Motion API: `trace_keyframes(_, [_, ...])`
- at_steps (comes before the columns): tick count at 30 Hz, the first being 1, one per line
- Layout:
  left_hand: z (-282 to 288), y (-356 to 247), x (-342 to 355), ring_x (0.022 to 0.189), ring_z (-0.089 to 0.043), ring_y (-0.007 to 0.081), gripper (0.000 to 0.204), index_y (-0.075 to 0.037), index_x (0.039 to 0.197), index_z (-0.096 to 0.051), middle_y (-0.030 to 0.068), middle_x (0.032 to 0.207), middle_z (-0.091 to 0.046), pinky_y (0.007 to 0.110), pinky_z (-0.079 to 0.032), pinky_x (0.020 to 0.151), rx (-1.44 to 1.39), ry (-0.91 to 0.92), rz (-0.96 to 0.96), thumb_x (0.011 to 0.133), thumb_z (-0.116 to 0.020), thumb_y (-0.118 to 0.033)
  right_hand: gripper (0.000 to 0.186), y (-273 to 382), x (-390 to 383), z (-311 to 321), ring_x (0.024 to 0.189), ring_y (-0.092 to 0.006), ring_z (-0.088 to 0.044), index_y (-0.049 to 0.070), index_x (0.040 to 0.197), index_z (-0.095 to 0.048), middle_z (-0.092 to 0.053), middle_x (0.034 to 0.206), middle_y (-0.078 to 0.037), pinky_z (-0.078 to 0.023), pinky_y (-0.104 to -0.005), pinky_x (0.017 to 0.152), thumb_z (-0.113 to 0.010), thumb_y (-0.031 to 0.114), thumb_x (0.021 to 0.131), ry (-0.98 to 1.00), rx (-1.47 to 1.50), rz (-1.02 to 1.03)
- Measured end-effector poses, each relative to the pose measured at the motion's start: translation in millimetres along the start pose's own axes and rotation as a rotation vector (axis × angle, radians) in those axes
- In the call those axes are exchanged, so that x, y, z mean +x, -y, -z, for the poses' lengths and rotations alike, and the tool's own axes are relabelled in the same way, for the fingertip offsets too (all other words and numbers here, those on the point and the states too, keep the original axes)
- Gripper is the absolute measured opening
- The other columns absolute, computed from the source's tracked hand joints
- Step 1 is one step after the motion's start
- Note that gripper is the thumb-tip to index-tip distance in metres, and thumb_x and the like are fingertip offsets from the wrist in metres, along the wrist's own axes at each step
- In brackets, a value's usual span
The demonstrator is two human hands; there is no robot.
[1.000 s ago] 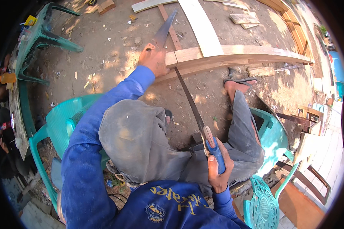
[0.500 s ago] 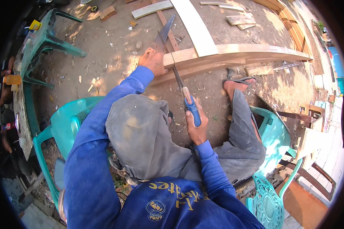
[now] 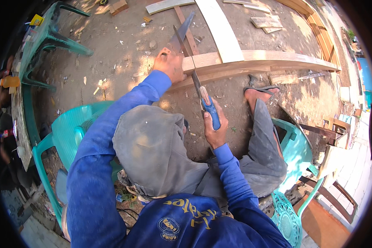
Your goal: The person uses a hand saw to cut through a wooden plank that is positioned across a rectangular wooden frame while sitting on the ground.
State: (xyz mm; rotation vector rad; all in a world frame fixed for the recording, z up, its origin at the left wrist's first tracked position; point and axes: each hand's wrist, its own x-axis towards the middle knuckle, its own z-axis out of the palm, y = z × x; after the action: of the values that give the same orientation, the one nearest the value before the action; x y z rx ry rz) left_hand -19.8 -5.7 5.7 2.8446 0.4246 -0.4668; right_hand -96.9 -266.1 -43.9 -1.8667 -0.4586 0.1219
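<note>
My right hand [image 3: 216, 124] grips the blue handle of a handsaw [image 3: 197, 84], its thumb along the side. The saw's narrow blade points away from me and crosses the near-left end of a long wooden beam [image 3: 277, 56]. My left hand [image 3: 169, 65] is clamped on that end of the beam, just left of the blade; some of its fingers are hidden. Beyond my left hand a wider bluish blade [image 3: 185, 29] slants up and away; whether that hand touches it I cannot tell. A pale plank [image 3: 220, 31] meets the beam's top edge from the far side.
Green plastic chairs stand at left [image 3: 64, 132] and right [image 3: 293, 144]. A green table [image 3: 49, 45] is at the far left. Offcuts [image 3: 266, 22] and wood chips lie on the dirt floor. Long timbers [image 3: 318, 31] run along the far right. My sandalled foot [image 3: 254, 95] rests near the beam.
The saw and my right hand have moved a little away from me along the cut line. My left hand stays on the beam's end. The whole view has shifted slightly.
</note>
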Motion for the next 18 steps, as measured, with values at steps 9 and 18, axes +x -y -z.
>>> trace_keyframes(9, [-1.3,11.5,8.7,0.111,-0.068,0.0386,0.068,-0.011,0.129,-0.061,0.0191,0.116,-0.071,0.048,-0.055,0.096,0.023,-0.073,-0.051,0.073,-0.082,-0.044,0.053,48.7,-19.3,29.9,0.110,-0.0260,-0.072,0.000,0.144,-0.054,-0.072,0.123,-0.022,-0.054,-0.0359,0.094,-0.064,0.013,0.094,0.046,0.071,-0.205])
trace_keyframes(18, [-1.9,12.9,1.7,0.105,-0.070,0.0404,0.060,-0.012,0.124,-0.066,0.0189,0.110,-0.072,0.049,-0.056,0.093,-0.017,-0.080,-0.003,0.073,-0.081,-0.042,0.048,122.9,-59.6,86.1,0.109,-0.0265,-0.073,-0.001,0.139,-0.058,-0.072,0.120,-0.023,-0.054,-0.0347,0.092,-0.066,0.011,0.093,0.082,-0.057,-0.223])
